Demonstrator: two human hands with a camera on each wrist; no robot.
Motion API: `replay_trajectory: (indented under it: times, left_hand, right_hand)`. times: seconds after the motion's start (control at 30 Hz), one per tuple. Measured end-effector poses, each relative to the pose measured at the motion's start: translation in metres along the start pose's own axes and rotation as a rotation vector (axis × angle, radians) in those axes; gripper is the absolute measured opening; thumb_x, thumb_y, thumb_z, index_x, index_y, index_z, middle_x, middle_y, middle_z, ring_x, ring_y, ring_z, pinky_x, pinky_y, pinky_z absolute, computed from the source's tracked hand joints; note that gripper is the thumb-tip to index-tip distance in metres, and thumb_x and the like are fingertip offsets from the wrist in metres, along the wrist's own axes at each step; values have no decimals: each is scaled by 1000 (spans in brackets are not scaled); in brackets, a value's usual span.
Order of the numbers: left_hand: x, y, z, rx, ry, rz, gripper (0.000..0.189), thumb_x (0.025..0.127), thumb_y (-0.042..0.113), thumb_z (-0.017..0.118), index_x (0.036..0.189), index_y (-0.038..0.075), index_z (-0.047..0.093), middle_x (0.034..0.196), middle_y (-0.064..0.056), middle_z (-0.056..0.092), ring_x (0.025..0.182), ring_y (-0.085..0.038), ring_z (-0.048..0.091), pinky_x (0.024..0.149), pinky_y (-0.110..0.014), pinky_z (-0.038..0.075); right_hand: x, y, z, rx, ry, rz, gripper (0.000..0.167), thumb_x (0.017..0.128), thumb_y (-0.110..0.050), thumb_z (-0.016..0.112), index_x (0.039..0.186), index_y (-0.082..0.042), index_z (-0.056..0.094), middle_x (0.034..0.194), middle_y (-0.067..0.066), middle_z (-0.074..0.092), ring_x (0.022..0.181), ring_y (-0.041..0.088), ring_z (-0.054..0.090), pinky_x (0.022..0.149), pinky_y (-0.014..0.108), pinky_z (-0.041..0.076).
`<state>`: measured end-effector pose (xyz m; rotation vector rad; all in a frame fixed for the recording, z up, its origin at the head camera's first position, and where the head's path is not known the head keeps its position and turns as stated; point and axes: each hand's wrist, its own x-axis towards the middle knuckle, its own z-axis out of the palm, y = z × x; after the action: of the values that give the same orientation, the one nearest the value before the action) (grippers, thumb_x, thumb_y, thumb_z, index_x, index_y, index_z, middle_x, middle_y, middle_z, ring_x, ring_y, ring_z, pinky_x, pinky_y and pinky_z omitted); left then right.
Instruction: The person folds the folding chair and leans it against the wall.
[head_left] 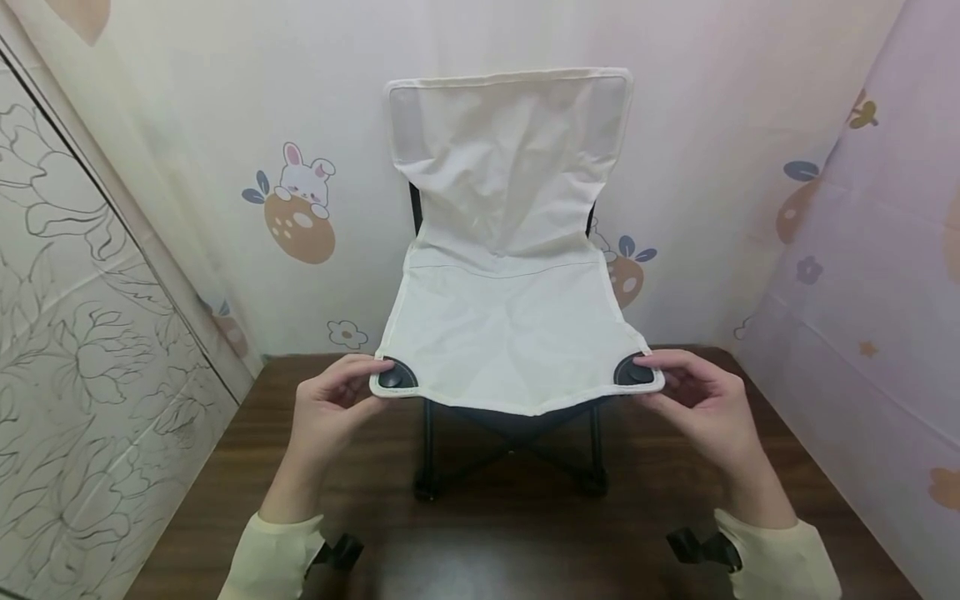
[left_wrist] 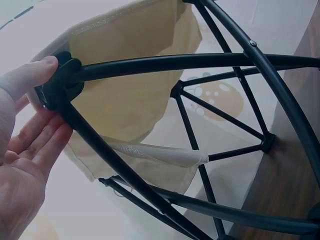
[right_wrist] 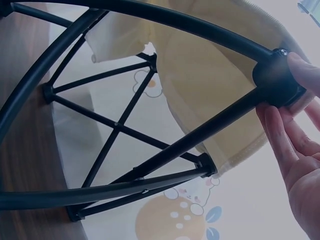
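A folding camp chair with a white fabric seat and backrest stands unfolded on the brown table. At the seat's front left corner, my left hand pinches the black corner patch between thumb and fingers. My right hand grips the matching corner patch at the front right. From below, the left wrist view shows my thumb on a black plastic joint where two frame tubes meet. In the right wrist view my fingers touch the other corner joint. Crossed black tubes make up the legs.
The dark wooden tabletop extends under and in front of the chair. Behind it hangs a pale curtain printed with rabbits and fruit. A white panel with flower line drawings borders the left side, and another printed curtain the right.
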<state>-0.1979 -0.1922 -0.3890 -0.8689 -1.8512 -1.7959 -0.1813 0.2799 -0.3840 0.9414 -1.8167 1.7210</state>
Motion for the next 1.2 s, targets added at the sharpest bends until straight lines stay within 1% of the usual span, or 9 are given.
replay_trajectory:
  times: [0.2, 0.33, 0.43, 0.53, 0.63, 0.9, 1.03, 1.1, 1.2]
  left_hand:
    - [-1, 0, 0, -12, -15, 18, 39, 84, -24, 80, 121, -13, 74, 120, -14, 76, 110, -21, 74, 106, -36, 58]
    - [-2, -2, 0, -19, -30, 59, 41, 83, -25, 80, 122, -13, 74, 120, -15, 76, 109, -20, 73, 104, -34, 59]
    - [-1, -3, 1, -25, -41, 90, 40, 84, -25, 80, 122, -13, 74, 119, -17, 75, 108, -21, 72, 101, -32, 60]
    - [0, -4, 2, -25, -40, 98, 39, 85, -23, 80, 122, -13, 74, 120, -17, 76, 107, -21, 72, 100, -32, 61]
    - [0, -4, 3, -24, -33, 95, 38, 86, -23, 80, 122, -13, 74, 119, -16, 76, 106, -21, 72, 97, -30, 62]
    - [5, -5, 4, -70, -33, 110, 36, 86, -25, 76, 122, -16, 72, 118, -16, 76, 104, -21, 74, 89, -31, 65]
    - [13, -5, 6, -68, -28, 106, 39, 84, -27, 77, 121, -17, 72, 118, -15, 76, 105, -21, 74, 91, -31, 64]
    - [17, -6, 7, -50, -22, 101, 39, 84, -26, 78, 121, -17, 73, 117, -14, 76, 105, -21, 73, 92, -30, 63]
    - [18, -8, 7, -41, -13, 98, 37, 84, -22, 81, 120, -17, 73, 116, -12, 77, 104, -20, 72, 92, -29, 63]
  right_hand:
    - [1, 3, 2, 5, 3, -12, 46, 78, 34, 75, 122, 22, 66, 124, 14, 76, 101, 18, 75, 89, 22, 62]
    - [0, 1, 2, -76, 4, 44, 48, 77, 35, 75, 123, 19, 69, 123, 8, 78, 98, 15, 74, 87, 21, 62]
    - [1, -1, 2, -148, 8, 95, 49, 78, 34, 76, 123, 17, 71, 121, 2, 78, 93, 12, 72, 80, 19, 62]
    - [1, -2, 2, -174, 8, 121, 48, 78, 33, 76, 123, 16, 71, 120, -1, 79, 90, 11, 71, 76, 18, 61]
    - [3, -3, 3, -174, 4, 123, 47, 81, 31, 76, 125, 15, 71, 120, 0, 78, 90, 12, 71, 76, 18, 61]
    - [11, -1, 8, -126, 11, 123, 45, 84, 28, 77, 127, 15, 71, 121, 5, 79, 96, 13, 74, 85, 20, 62]
    - [15, 1, 6, -107, 22, 126, 46, 83, 30, 76, 127, 16, 70, 121, 5, 79, 97, 14, 74, 86, 21, 62]
    - [17, 1, 5, -103, 29, 125, 47, 82, 31, 76, 127, 17, 69, 121, 5, 79, 97, 14, 74, 86, 20, 62]
    - [18, 3, 5, -80, 27, 122, 47, 82, 31, 76, 126, 17, 69, 122, 5, 79, 98, 14, 75, 87, 20, 62]
